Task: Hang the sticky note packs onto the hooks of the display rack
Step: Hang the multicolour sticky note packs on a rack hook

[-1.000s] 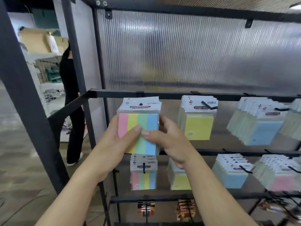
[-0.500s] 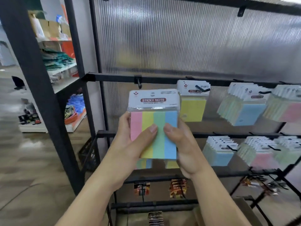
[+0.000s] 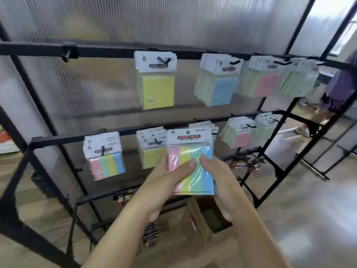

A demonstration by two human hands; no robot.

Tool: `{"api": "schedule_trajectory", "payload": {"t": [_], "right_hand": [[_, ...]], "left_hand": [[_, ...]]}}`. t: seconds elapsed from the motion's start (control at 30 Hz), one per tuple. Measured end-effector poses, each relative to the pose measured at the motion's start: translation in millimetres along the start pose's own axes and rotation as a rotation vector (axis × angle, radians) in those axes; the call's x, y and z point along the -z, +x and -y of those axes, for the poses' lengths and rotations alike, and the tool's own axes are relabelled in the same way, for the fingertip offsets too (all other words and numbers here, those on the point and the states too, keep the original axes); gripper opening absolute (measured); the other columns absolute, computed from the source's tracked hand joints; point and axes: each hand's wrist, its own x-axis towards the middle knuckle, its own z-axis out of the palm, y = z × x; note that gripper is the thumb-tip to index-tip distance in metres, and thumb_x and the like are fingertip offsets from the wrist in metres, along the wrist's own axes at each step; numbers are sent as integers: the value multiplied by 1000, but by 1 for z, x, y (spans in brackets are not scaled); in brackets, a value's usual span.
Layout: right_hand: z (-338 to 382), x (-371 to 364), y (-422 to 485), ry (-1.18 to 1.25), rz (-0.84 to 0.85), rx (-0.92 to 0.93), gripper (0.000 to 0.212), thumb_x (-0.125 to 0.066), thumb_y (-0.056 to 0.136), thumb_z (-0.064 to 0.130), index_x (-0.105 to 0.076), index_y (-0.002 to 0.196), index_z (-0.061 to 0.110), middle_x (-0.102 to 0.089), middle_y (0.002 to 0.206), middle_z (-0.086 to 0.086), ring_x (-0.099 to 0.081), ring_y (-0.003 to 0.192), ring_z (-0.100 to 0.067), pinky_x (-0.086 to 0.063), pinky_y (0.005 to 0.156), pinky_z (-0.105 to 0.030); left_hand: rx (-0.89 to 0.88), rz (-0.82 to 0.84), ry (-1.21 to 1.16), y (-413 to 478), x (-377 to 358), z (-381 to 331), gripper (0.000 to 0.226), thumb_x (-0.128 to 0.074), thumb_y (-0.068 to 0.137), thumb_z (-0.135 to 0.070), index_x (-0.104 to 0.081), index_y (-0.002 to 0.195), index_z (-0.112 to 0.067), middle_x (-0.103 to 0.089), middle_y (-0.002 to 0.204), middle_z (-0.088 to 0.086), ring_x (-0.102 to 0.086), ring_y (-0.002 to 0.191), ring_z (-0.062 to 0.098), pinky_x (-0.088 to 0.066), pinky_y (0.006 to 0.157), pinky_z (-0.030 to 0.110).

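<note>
Both hands grip one stack of four-colour sticky note packs [image 3: 190, 161]: the left hand [image 3: 166, 182] wraps the stack's left edge with its thumb pressed across the front, and the right hand [image 3: 220, 182] holds the right edge from behind, its thumb tip resting on the green stripe. Two hands on a slippery cellophane bundle look like a way to keep the packs square, so that the hang holes in the white header cards stay lined up for a hook.

The stack is held upright in front of the display rack [image 3: 58, 138], level with the middle rail and well below the top one. Its header overlaps the yellow packs [image 3: 152, 149] hanging behind it, and I cannot tell whether it touches them. On the middle rail to the left hangs a matching four-colour set [image 3: 105, 155], which suggests where this kind belongs. At the left end of the top rail an empty hook [image 3: 67, 54] stands free, with yellow packs [image 3: 157, 80], blue packs [image 3: 218, 82] and pink packs [image 3: 264, 78] filling the hooks to its right.

The held stack is not on any hook. The next move, as I judge it, calls for raising the header holes to a hook tip and sliding the packs back along it. An open cardboard box [image 3: 204, 219] sits on the floor below the hands, likely the supply.
</note>
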Motion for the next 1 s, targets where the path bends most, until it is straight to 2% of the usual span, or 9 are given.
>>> {"api": "schedule_trajectory", "payload": {"t": [0.17,0.37,0.5,0.57,0.67,0.73,0.8,0.9,1.0], "right_hand": [[-1,60,-15,70,-120,-22,29,-60,84,39,-71,107,24,-73,105,-5,-70,97,-21,-56,74,-29],[-2,152,-34,99,-269,-5,40,-53,83,42,-64,118,25,-71,110,-5,-67,103,-22,-53,88,-39],[3,226,-50,99,-327,29,43,-52,87,51,-60,121,25,-72,109,0,-69,100,-18,-56,76,-28],[6,264,-58,87,-347,35,44,-50,90,52,-59,124,25,-71,113,-1,-67,104,-19,-57,81,-31],[13,315,-69,79,-377,39,45,-50,89,49,-58,127,24,-69,116,-2,-66,107,-23,-55,86,-41],[17,344,-76,96,-418,55,43,-53,87,48,-59,122,24,-72,107,2,-69,97,-18,-57,75,-35],[20,370,-80,113,-460,84,46,-51,85,50,-58,123,24,-73,105,3,-70,94,-17,-58,70,-30],[19,411,-81,131,-532,86,48,-50,89,55,-56,126,24,-72,108,2,-68,100,-21,-58,78,-36],[18,455,-78,172,-599,79,50,-47,85,53,-56,127,27,-69,114,-2,-64,107,-28,-50,94,-53]], "left_hand": [[41,51,32,32,-55,23,63,-75,76,-36,-51,134,-25,-70,122,-3,-67,111,18,-50,99,43],[82,114,52,76,-144,50,63,-77,76,-32,-51,133,-22,-70,121,-1,-68,109,19,-52,93,40],[115,170,81,105,-215,72,57,-77,82,-29,-50,132,-26,-70,121,-5,-68,110,18,-52,96,46],[128,216,111,118,-250,83,55,-76,84,-31,-49,131,-31,-69,121,-9,-68,108,17,-54,93,47],[148,256,150,138,-301,96,52,-75,83,-36,-47,127,-39,-70,114,-15,-71,95,8,-58,75,33],[162,265,175,150,-330,102,45,-72,86,-33,-48,123,-39,-71,107,-14,-69,78,0,-52,56,18],[168,293,223,165,-356,108,42,-70,86,-33,-49,122,-40,-71,105,-15,-66,72,-2,-46,50,15],[177,345,276,192,-392,116,42,-72,85,-36,-51,121,-43,-71,106,-16,-65,74,0,-43,53,17],[200,403,321,224,-428,127,46,-75,79,-43,-52,120,-45,-70,110,-14,-66,85,10,-40,58,23]]}}
